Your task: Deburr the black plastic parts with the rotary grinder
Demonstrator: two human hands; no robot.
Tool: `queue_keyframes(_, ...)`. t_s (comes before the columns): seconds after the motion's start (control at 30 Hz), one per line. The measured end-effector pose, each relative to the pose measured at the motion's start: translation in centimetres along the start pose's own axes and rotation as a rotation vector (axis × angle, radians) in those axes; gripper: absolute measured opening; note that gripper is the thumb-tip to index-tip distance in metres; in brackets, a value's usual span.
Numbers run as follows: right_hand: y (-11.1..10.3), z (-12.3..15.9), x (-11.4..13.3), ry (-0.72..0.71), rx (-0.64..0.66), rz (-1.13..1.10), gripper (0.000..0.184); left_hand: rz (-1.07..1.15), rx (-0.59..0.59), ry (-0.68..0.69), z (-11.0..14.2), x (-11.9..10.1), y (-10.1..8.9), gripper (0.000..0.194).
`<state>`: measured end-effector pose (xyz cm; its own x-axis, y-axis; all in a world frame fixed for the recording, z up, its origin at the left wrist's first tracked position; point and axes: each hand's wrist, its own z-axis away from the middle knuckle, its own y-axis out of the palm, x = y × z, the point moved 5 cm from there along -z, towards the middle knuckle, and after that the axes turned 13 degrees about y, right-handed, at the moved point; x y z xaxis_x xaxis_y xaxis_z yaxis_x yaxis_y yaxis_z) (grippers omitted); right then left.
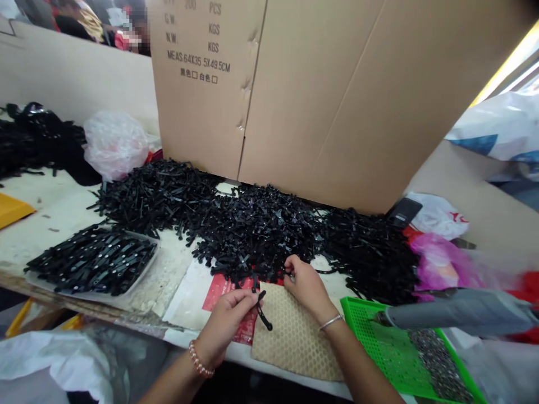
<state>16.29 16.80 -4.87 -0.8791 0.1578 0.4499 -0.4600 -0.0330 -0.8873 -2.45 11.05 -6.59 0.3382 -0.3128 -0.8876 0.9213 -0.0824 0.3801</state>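
Note:
My left hand (229, 317) is closed, thumb and fingers pinching a black plastic strip (264, 317) with small round ends. The strip hangs over the left edge of a tan honeycomb-textured mat (295, 331). My right hand (304, 283) has its fingertips bent together at the front of a heap of small black parts (256, 224); whatever is between them is too small and dark to name. Below the left fingers lies a red printed sheet (223, 289).
More black strips fill a clear tray (95, 261) at left and a pile (370, 252) at right. A green basket (362, 331) holds small metal screws, with a grey electric screwdriver (458, 311) across it. A tall cardboard box (315, 101) stands behind. A phone (405, 212) lies at right.

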Motion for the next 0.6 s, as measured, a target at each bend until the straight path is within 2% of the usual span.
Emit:
queue_keyframes(0.2,-0.8,-0.2,-1.1,0.053,0.059,-0.301,0.019,-0.008,0.017,-0.016,0.0,0.4,0.6,0.032)
queue_keyframes(0.3,-0.9,0.5,-0.2,0.018,0.093,-0.459,0.011,0.061,0.012,-0.003,0.4,0.2,1.3,0.033)
queue_keyframes(0.37,-1.3,1.7,0.8,-0.018,0.035,-0.506,0.009,0.147,0.016,-0.012,0.8,-0.2,2.0,0.032)
queue_keyframes(0.43,-2.3,3.5,2.1,-0.118,-0.122,-0.431,0.009,0.242,0.022,-0.021,1.2,-0.7,2.7,0.030)
queue_keyframes(0.5,-2.9,5.7,3.3,-0.317,-0.249,-0.297,0.017,0.325,0.022,-0.016,1.7,-1.1,3.3,0.028)
queue_keyframes(0.57,-2.6,7.7,3.5,-0.524,-0.252,-0.219,0.026,0.381,0.022,0.000,2.1,-1.4,3.9,0.027)
queue_keyframes(0.6,-2.3,8.3,3.0,-0.573,-0.226,-0.223,0.030,0.393,0.012,0.002,2.3,-1.3,4.1,0.027)
